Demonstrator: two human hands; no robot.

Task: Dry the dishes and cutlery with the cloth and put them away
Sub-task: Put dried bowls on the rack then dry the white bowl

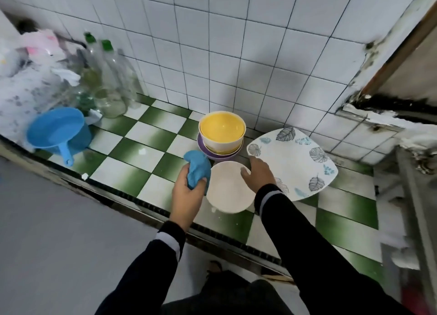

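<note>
Black sleeves with a pale cuff band reach in from the lower edge.
- Left hand (pixel 186 191): fingers curled tight round a bunched blue cloth (pixel 198 166), held just beside the left rim of the white bowl (pixel 227 196).
- Right hand (pixel 259 172): thumb hooked over the bowl's far right rim, the other fingers curled down outside it, pinching the rim.
- White bowl: upright, near the front edge of the green-and-white checked counter (pixel 132 149), between the two hands.
- Leaf-print plate (pixel 300 168): lies flat just right of the bowl, partly under the right wrist.
- Bowl stack, just behind the white bowl: a yellow bowl (pixel 222 127) nested on top, a purple bowl (pixel 220 158) at the bottom.
- Far left: blue scoop (pixel 58 133) with its handle pointing towards the counter edge.
- Behind the scoop: clear bottles (pixel 106 78) with green caps against the white tiled wall (pixel 236 42).
</note>
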